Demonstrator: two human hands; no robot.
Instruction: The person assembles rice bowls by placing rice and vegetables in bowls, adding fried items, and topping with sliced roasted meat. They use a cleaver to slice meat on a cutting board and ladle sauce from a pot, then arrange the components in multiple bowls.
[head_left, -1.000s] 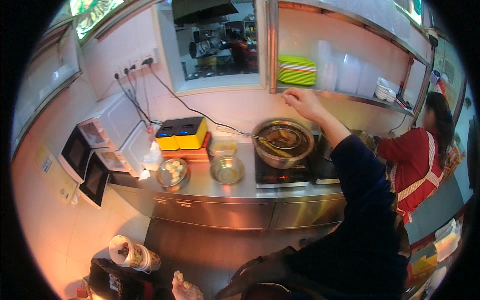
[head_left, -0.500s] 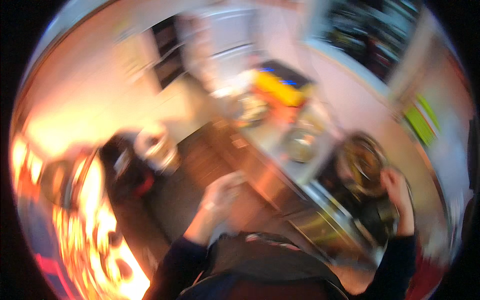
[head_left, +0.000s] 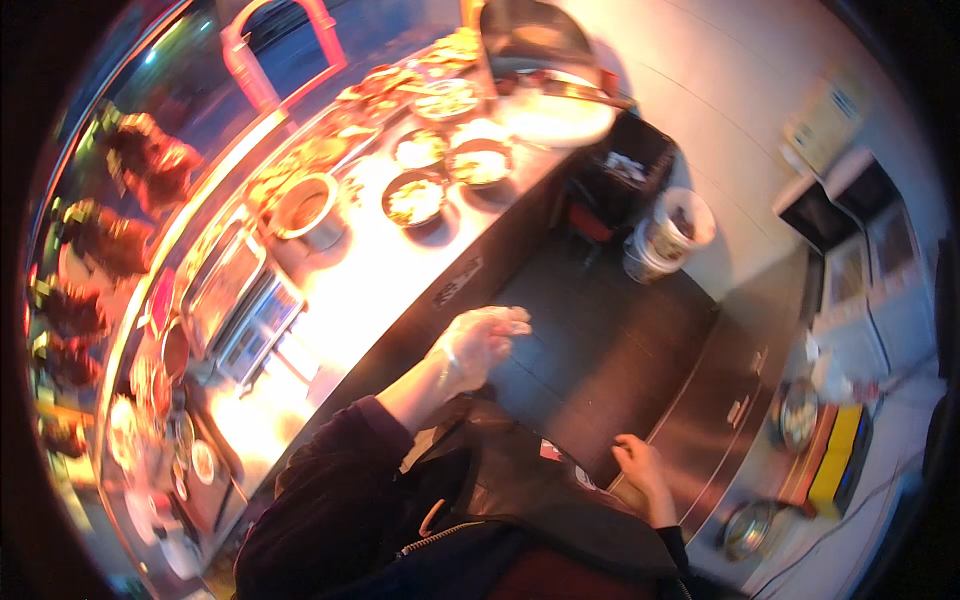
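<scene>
The left hand (head_left: 480, 340), seemingly in a clear glove, hangs loosely curled and empty beside the counter (head_left: 370, 290). The right hand (head_left: 640, 470), fingers half-curled, holding nothing, nears the steel cabinet (head_left: 720, 400).

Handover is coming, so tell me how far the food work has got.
Done: three bowls on the lit counter already hold food, beside a filled pot. In hand: nothing; the gloved left hand hangs empty off the counter edge, the bare right hand by the steel unit. Left: two metal bowls there, contents unclear.
</scene>
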